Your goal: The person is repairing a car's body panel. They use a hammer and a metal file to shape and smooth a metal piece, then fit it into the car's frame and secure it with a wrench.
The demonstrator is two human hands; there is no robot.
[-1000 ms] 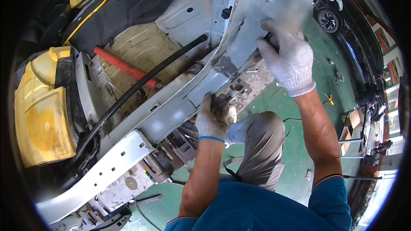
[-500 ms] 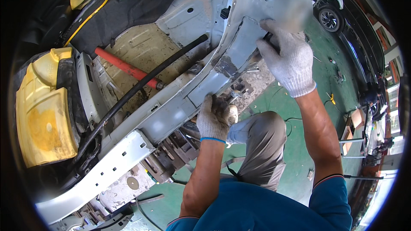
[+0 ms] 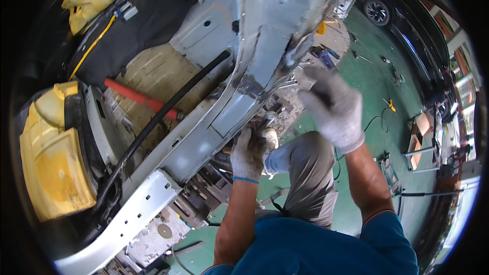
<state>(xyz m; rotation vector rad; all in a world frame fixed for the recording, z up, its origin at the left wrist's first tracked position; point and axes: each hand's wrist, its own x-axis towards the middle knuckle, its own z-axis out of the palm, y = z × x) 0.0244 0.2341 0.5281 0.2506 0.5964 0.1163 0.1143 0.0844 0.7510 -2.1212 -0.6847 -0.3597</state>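
Across the middle runs a car body sill (image 3: 234,112), grey, with a cut seam and a dark bare patch along it. My left hand (image 3: 248,154), in a pale knitted glove with a blue cuff, is at the sill's lower edge with its fingers curled; what they hold, if anything, is hidden. My right hand (image 3: 336,112), gloved too, is raised to the right of the sill, apart from it. Motion smears its fingers, and a dark spot shows between them and the thumb. Behind the sill, a red tube (image 3: 142,99) and a black bar (image 3: 168,107) lie over the car floor.
Yellow foam pieces (image 3: 56,168) and black matting (image 3: 137,30) are at the left. Below the sill are heavy metal clamps (image 3: 196,201). Hand tools (image 3: 326,56) lie on a platform beyond my right hand. A dark car (image 3: 420,46) stands at the far right on the green floor.
My right hand has left the sill's upper part and moved down toward me. My left hand stays at the lower edge. The view has shifted a little.
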